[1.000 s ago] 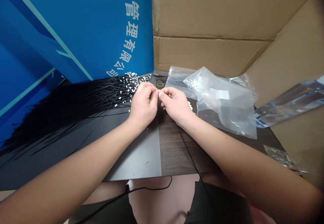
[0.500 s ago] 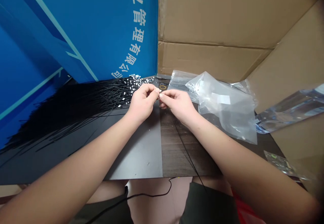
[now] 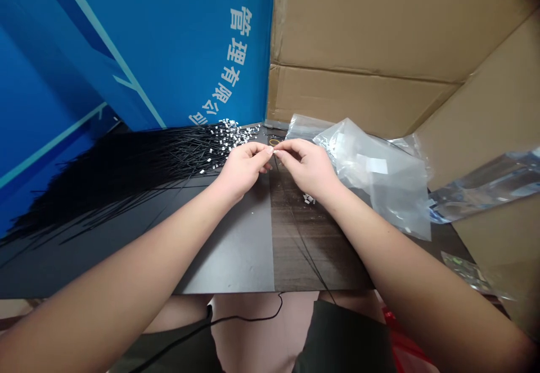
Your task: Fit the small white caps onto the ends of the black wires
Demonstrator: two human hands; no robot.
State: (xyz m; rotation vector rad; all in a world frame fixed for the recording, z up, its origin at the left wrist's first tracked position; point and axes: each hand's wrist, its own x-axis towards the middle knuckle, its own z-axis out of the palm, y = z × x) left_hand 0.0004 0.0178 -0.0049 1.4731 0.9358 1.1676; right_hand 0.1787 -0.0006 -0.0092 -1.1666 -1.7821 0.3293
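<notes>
My left hand (image 3: 242, 170) and my right hand (image 3: 307, 167) meet at the fingertips above the dark board (image 3: 230, 255). Between them they pinch a tiny white connector (image 3: 270, 149), with a thin black wire (image 3: 301, 238) trailing down toward the board's front edge. A dense fan of thin black wires (image 3: 126, 179) spreads left of my left hand, tipped with many white connectors (image 3: 228, 135). A small clump of white connectors (image 3: 309, 198) lies just below my right wrist. A transparent plastic bag (image 3: 373, 179) sits right of my right hand.
A blue printed banner (image 3: 169, 41) and brown cardboard sheets (image 3: 358, 30) stand behind the board. A transparent plastic sleeve (image 3: 485, 187) leans at the right. A black cable (image 3: 236, 322) hangs below the front edge, above my lap.
The whole view has shifted, with the scene sliding right in frame. My fingertips are slightly higher, and the white clump below my right wrist now shows.
</notes>
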